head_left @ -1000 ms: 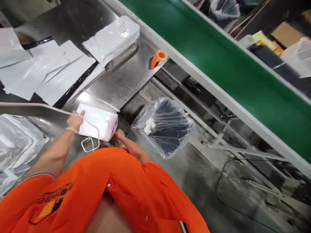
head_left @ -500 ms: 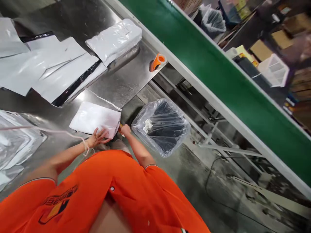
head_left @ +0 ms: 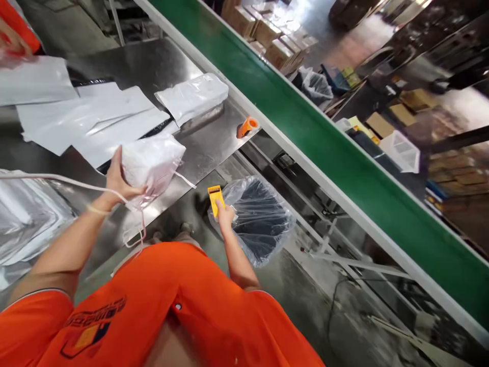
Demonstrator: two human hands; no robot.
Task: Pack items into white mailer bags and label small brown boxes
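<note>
My left hand (head_left: 119, 182) grips a white poly mailer package (head_left: 152, 164) and holds it tilted above the steel table, with a pale strap trailing from it. My right hand (head_left: 225, 214) is closed around a small yellow tool (head_left: 215, 200), whose exact kind I cannot tell. That hand is just over the edge of a clear plastic bag of dark folded goods (head_left: 262, 221), which lies on the floor below the table's edge. A sealed white package (head_left: 193, 97) lies farther along the table, beside flat white mailers (head_left: 86, 120).
A steel table (head_left: 214, 145) runs beneath the packages, with an orange roll (head_left: 247, 127) at its corner. A green conveyor belt (head_left: 344, 148) with a white frame crosses diagonally behind it. A silver sheet pile (head_left: 26, 214) lies at left, and another person's orange sleeve (head_left: 15, 30) shows top left.
My left hand has lifted the white package off the table and tilted it. My right hand has moved away from the package toward the clear bag, and the yellow tool now shows in it.
</note>
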